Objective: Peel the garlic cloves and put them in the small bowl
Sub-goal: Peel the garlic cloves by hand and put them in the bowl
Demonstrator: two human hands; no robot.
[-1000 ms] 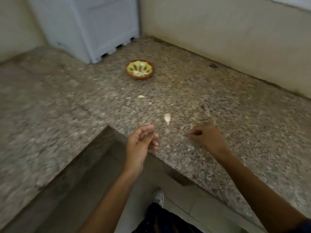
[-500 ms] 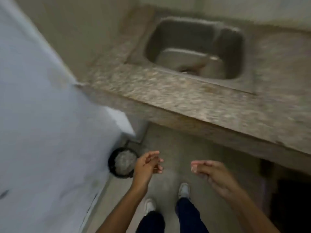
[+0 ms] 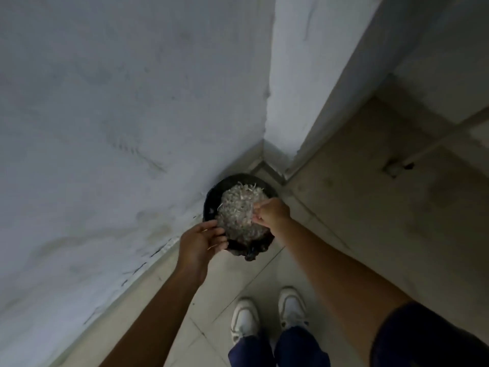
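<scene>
I look down at a black waste bin (image 3: 211,200) in a floor corner, heaped with pale garlic peels (image 3: 239,207). My left hand (image 3: 201,242) is cupped at the bin's near left rim, its fingers curled around a thin pale sliver of peel. My right hand (image 3: 272,211) hovers over the right side of the heap with its fingertips pinched together; I cannot make out anything between them. The small bowl, the garlic cloves and the counter are out of view.
A grey-white wall (image 3: 119,128) fills the left and a pillar (image 3: 304,75) stands behind the bin. The floor is pale tile (image 3: 357,207). My white shoes (image 3: 270,316) stand just behind the bin.
I have turned from the counter and sink down to the floor corner. Both hands moved forward and down from mid-air until they are over the bin.
</scene>
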